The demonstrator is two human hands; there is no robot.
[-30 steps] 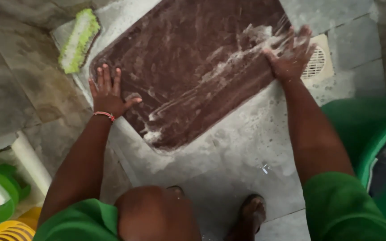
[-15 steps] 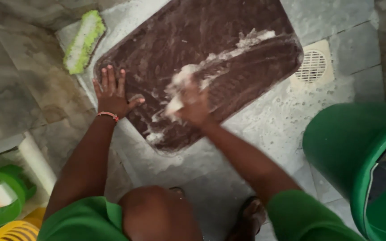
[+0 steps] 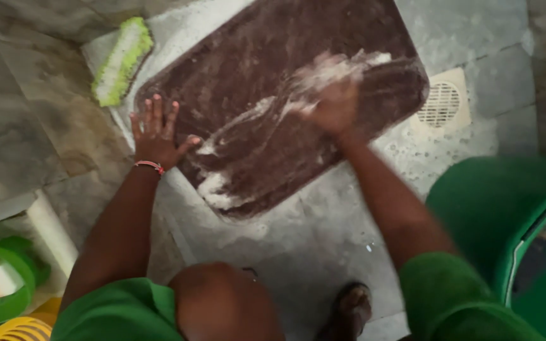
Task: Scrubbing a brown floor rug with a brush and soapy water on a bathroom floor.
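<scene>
Suds streak the brown mat (image 3: 273, 101), spread flat on the wet floor (image 3: 323, 233) at upper centre. Left hand (image 3: 157, 136), fingers splayed, should pin its left edge firmly while the right hand (image 3: 335, 107), blurred so its fingers cannot be told, rubs evenly across mid-frame.

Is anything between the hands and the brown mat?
Nothing visible. The left hand lies flat on the near left edge of the brown mat. The right hand, blurred, is on the soapy foam in the mat's middle. The green brush lies off to the left, on the floor.
</scene>
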